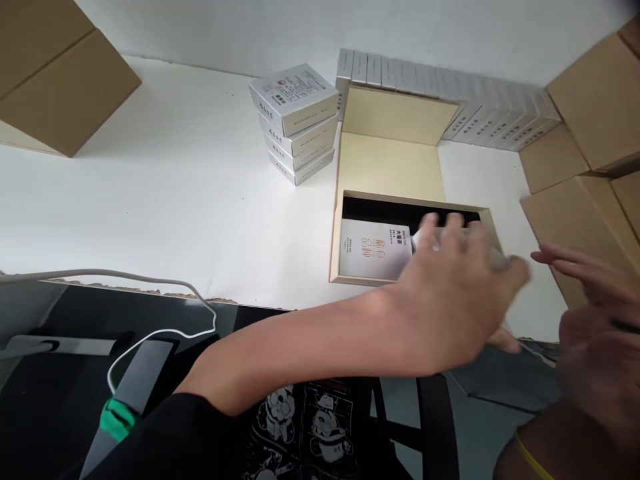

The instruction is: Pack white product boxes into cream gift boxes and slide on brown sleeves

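Note:
An open cream gift box (334,247) lies on the white table, its lid (387,157) folded back toward the wall. Inside, a white tea carton (375,250) with orange characters fills the left side of the dark interior. Over the right side is my left hand (455,287), smeared by motion, its fingers curled over a small white carton (495,259) that is mostly hidden. To the right of the gift box hovers my right hand (595,320), blurred, fingers apart and nothing visible in them.
White cartons (295,123) are stacked left of the lid, and a long row of similar cartons (450,87) stands against the wall. Cardboard boxes (585,207) crowd the right; another cardboard box (75,87) is at left. A white cable (170,280) runs along the front edge.

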`<state>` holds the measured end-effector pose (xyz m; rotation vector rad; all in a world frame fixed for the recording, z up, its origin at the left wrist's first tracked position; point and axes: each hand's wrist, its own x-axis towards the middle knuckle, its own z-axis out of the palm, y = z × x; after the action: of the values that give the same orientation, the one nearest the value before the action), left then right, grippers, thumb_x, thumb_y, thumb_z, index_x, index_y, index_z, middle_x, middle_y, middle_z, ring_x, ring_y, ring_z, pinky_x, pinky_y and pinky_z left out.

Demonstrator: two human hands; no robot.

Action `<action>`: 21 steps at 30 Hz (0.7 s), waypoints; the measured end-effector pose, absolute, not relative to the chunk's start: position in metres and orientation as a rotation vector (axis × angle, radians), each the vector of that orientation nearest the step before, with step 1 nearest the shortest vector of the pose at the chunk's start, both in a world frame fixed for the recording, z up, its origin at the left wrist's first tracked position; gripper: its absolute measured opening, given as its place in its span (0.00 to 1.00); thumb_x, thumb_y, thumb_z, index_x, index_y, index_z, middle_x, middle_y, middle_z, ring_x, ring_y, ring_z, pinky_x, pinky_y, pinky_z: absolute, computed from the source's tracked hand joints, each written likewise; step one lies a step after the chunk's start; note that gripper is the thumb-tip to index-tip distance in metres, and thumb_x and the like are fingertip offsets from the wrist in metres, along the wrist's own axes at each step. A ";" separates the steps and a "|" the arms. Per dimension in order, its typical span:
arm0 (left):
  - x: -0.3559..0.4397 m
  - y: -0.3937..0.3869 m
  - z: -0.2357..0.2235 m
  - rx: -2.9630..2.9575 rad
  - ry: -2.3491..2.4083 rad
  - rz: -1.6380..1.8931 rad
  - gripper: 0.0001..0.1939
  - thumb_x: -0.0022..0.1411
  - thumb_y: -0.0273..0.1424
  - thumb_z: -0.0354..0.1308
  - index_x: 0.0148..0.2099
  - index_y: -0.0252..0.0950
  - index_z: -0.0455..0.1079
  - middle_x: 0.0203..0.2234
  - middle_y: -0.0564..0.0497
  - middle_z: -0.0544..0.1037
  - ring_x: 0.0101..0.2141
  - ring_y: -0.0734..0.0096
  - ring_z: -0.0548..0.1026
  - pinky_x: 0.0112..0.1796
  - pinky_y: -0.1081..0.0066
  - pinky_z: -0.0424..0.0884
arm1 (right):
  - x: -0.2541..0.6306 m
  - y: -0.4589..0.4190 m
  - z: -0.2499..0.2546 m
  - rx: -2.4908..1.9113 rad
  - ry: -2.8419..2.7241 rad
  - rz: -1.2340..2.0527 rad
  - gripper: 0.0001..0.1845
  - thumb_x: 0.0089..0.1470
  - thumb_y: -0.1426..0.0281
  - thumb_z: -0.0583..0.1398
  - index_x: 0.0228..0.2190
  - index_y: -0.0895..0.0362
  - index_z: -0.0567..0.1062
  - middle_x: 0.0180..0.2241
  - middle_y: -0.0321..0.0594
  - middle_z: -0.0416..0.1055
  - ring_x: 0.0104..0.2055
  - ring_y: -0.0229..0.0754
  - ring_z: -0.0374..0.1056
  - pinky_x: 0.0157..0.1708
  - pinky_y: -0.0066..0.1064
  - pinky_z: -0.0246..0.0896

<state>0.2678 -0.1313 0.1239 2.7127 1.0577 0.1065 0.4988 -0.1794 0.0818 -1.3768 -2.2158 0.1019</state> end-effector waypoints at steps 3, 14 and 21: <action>0.274 -0.128 0.123 2.769 1.085 0.055 0.51 0.64 0.56 0.64 0.77 0.42 0.45 0.74 0.42 0.48 0.73 0.40 0.44 0.71 0.39 0.43 | 0.499 -0.177 0.088 -1.376 -2.156 0.247 0.27 0.68 0.56 0.48 0.66 0.35 0.61 0.67 0.43 0.61 0.68 0.62 0.60 0.64 0.62 0.58; 0.216 -0.113 0.101 2.617 1.311 -0.071 0.43 0.66 0.50 0.65 0.71 0.32 0.54 0.57 0.38 0.72 0.55 0.47 0.72 0.56 0.54 0.66 | 0.449 -0.104 0.104 -1.091 -2.934 0.128 0.40 0.62 0.46 0.58 0.67 0.53 0.59 0.70 0.54 0.52 0.73 0.62 0.47 0.70 0.58 0.44; 0.214 -0.113 0.090 2.656 1.356 0.024 0.42 0.65 0.54 0.62 0.67 0.30 0.57 0.50 0.38 0.75 0.49 0.49 0.73 0.51 0.57 0.67 | 0.438 -0.089 0.112 -1.271 -3.125 0.242 0.42 0.57 0.42 0.58 0.63 0.54 0.69 0.44 0.52 0.70 0.43 0.57 0.68 0.45 0.51 0.66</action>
<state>0.2142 -0.1131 0.0904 2.6563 1.3559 0.0240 0.4383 -0.0893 0.1115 -1.2707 -3.1252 0.2416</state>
